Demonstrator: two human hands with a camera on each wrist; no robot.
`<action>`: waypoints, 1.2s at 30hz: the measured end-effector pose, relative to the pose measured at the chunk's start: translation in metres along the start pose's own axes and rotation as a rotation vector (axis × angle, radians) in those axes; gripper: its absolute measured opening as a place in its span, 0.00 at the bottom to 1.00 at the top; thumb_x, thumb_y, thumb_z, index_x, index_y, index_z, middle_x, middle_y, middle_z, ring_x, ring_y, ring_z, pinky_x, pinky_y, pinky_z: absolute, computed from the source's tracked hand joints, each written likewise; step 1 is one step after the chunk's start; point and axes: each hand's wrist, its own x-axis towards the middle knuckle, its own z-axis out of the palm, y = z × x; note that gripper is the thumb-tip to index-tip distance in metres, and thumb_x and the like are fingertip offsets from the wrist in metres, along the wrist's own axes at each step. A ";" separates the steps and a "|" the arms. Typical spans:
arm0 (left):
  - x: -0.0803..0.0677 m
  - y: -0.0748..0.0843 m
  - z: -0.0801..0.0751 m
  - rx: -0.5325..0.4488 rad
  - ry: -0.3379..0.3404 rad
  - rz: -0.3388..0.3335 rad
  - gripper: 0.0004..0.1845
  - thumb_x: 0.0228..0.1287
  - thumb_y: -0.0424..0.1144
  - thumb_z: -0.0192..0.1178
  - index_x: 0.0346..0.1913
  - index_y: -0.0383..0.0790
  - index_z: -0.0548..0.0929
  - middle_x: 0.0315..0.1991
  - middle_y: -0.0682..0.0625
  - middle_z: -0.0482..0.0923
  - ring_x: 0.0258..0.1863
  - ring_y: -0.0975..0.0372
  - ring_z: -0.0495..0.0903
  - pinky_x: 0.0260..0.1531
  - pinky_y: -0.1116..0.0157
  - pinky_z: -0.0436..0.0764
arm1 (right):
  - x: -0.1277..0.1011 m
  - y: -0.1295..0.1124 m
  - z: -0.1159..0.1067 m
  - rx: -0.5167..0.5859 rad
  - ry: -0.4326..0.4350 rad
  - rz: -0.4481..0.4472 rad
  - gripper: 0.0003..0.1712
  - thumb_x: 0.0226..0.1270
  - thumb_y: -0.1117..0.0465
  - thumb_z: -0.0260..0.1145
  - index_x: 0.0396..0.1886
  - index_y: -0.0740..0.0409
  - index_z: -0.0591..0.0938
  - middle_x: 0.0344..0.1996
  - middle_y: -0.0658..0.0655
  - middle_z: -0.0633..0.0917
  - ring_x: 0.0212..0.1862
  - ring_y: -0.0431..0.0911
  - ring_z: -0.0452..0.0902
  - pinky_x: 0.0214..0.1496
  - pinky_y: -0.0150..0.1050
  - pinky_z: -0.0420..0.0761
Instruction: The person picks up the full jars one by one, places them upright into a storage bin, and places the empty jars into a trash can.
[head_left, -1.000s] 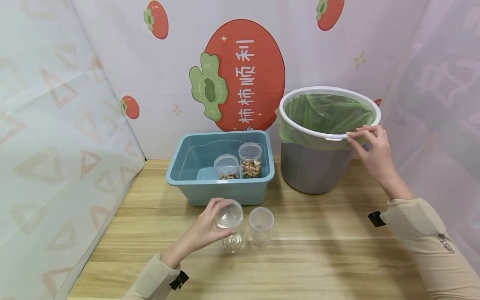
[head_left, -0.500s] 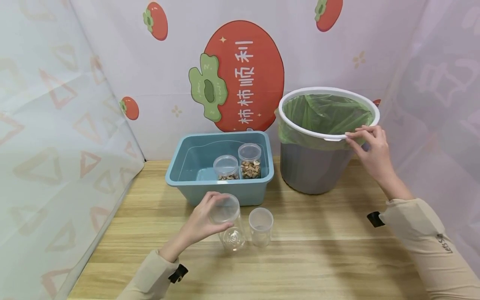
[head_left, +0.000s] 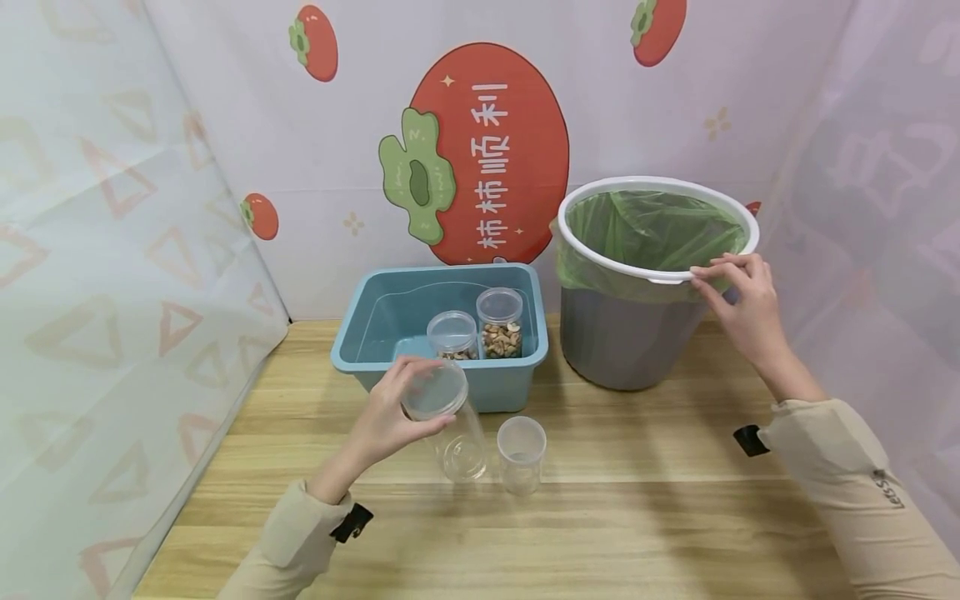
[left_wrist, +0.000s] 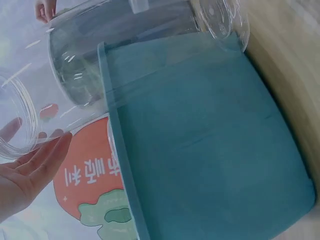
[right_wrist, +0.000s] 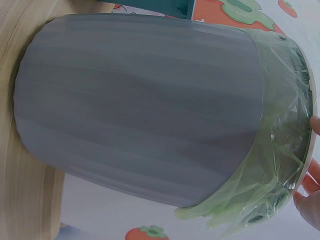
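Note:
My left hand (head_left: pixel 386 421) grips a clear plastic jar (head_left: pixel 459 437) round its top end, fingers on the far side and thumb on the near side. The jar leans, its base pointing down and to the right, and nothing shows inside it. In the left wrist view, the jar (left_wrist: pixel 75 60) crosses in front of the blue tub (left_wrist: pixel 200 150). My right hand (head_left: pixel 747 308) pinches the white rim of a grey trash can (head_left: pixel 622 342) at its front right. A green bag (head_left: pixel 652 225) lines this can. Close to the held jar stands a smaller clear cup (head_left: pixel 522 454).
Inside the blue tub, two lidded jars sit side by side: a jar of nuts (head_left: pixel 501 337) at the right and a lower-looking jar (head_left: pixel 453 332) beside it. A printed cloth (head_left: pixel 337 150) hangs behind the wooden table (head_left: pixel 615 533).
My left hand has moved up and to the left with the jar, which now tilts more. The right hand keeps its place on the trash can's rim.

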 end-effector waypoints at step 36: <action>0.094 0.036 -0.039 -0.072 0.160 0.122 0.30 0.43 0.45 0.69 0.51 0.39 0.74 0.45 0.47 0.73 0.40 0.59 0.74 0.37 0.63 0.74 | 0.000 -0.002 -0.001 0.007 -0.005 -0.004 0.11 0.46 0.79 0.64 0.33 0.72 0.80 0.39 0.70 0.71 0.49 0.64 0.62 0.49 0.50 0.59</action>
